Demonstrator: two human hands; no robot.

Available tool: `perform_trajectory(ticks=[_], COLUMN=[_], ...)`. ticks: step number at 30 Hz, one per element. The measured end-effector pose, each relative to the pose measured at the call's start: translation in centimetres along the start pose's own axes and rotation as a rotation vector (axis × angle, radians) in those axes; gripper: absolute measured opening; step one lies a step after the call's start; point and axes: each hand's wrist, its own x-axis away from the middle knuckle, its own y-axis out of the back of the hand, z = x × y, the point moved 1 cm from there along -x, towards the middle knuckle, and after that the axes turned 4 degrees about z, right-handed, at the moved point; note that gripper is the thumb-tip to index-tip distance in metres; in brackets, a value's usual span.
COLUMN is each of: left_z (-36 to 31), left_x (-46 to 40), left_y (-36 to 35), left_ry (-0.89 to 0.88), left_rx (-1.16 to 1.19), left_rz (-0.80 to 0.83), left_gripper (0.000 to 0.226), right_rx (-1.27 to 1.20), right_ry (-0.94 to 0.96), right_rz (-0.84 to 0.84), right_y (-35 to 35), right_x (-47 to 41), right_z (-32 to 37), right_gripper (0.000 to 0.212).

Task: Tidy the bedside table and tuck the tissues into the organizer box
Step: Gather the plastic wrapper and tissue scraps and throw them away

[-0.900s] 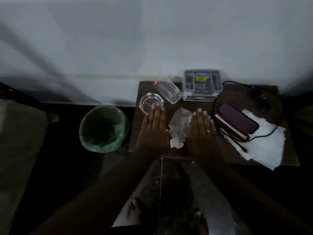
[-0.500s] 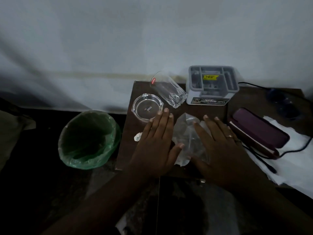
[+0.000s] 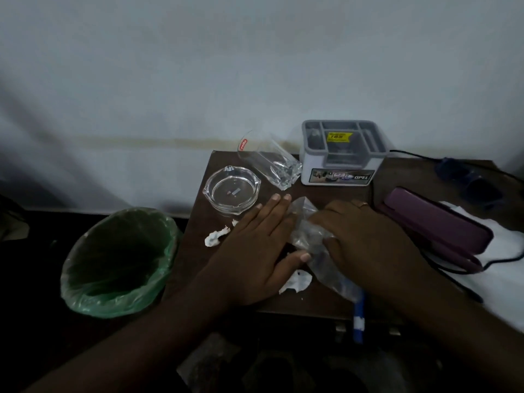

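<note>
A crumpled clear plastic wrapper (image 3: 307, 234) lies in the middle of the brown bedside table (image 3: 198, 222). My right hand (image 3: 365, 236) curls its fingers around the wrapper's right side. My left hand (image 3: 255, 251) lies flat on the table with straight fingers, its thumb touching the wrapper. White tissue scraps (image 3: 214, 238) sit left of my left hand, and another scrap (image 3: 296, 282) lies below my thumb. The grey organizer box (image 3: 343, 154) stands at the back against the wall. A sheet of white tissues (image 3: 499, 268) lies at the right under a purple case.
A glass ashtray (image 3: 232, 190) and a tipped-over glass tumbler (image 3: 269, 160) sit at the table's back left. A purple case (image 3: 433, 225) and a black cable (image 3: 504, 260) lie on the right. A green-lined bin (image 3: 119, 262) stands on the floor left. A blue pen (image 3: 358, 316) overhangs the front edge.
The view has come closer. My right hand's fingers have curled onto the wrapper and bunched it. Tissue scraps now show beside my left hand.
</note>
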Motion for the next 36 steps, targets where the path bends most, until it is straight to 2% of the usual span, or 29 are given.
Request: perform_trajectory(ticks=[4,9,12,14,16,19,21,23,27,29,31,34,36], left_z=[0.2,0.5,0.6,0.9,1.3,2.0,3.0,3.9,5.1,5.5,6.0,6.4,6.7], left_x=[-0.9,-2.7,-3.0,-3.1,-3.3,-3.2,-2.9,-2.4,-0.9,-0.2,0.4,1.1,1.4], left_y=[3.0,6.5,7.0,7.0,6.9,7.0,7.0,7.0,6.3,5.4,4.5,3.7,3.4], left_ry=[-0.043,-0.077,-0.091,-0.094,-0.108,-0.108,-0.1,-0.125,-0.076,-0.009,0.042,0.078,0.135], left_rx=[0.066,0.429,0.555,0.546,0.54,0.515,0.42,0.415,0.427,0.454,0.464,0.501,0.567], left_rz=[-0.055,-0.057,-0.133,-0.188,-0.255,-0.342,-0.322,-0.279,-0.303,-0.291,-0.28,-0.298,-0.32], left_gripper=[0.08,0.126,0.137,0.131,0.108,0.057,0.041,0.037,0.042,0.038,0.041,0.039,0.039], right_rx=[-0.081,-0.224,-0.417,-0.517,-0.64,-0.903,-1.025,-1.097,-1.04,-1.066,-0.994,-0.657,-0.468], right_ry=[-0.013,0.103,0.079,0.073,0.061,0.031,0.053,0.074,-0.01,-0.172,-0.272,-0.147,-0.067], right_rz=[-0.089,-0.273,-0.36,-0.411,-0.42,-0.29,-0.164,-0.154,-0.456,-0.485,-0.385,-0.167,-0.098], right_y=[3.0,7.2,7.8,7.6,7.4,6.6,5.8,4.9,2.1,-0.1,-2.4,-4.9,-5.8], right_x=[-1.0,-1.9,-2.7,-3.5,-4.1,-4.3,-4.2,-3.7,-1.1,0.4,1.9,3.2,3.2], right_z=[0.2,0.8,1.9,2.6,3.3,3.7,3.6,3.5,3.0,3.0,3.3,4.3,4.6], right_gripper=[0.034,0.029,0.028,0.029,0.028,0.028,0.031,0.031,0.023,0.035,0.048,0.057,0.06])
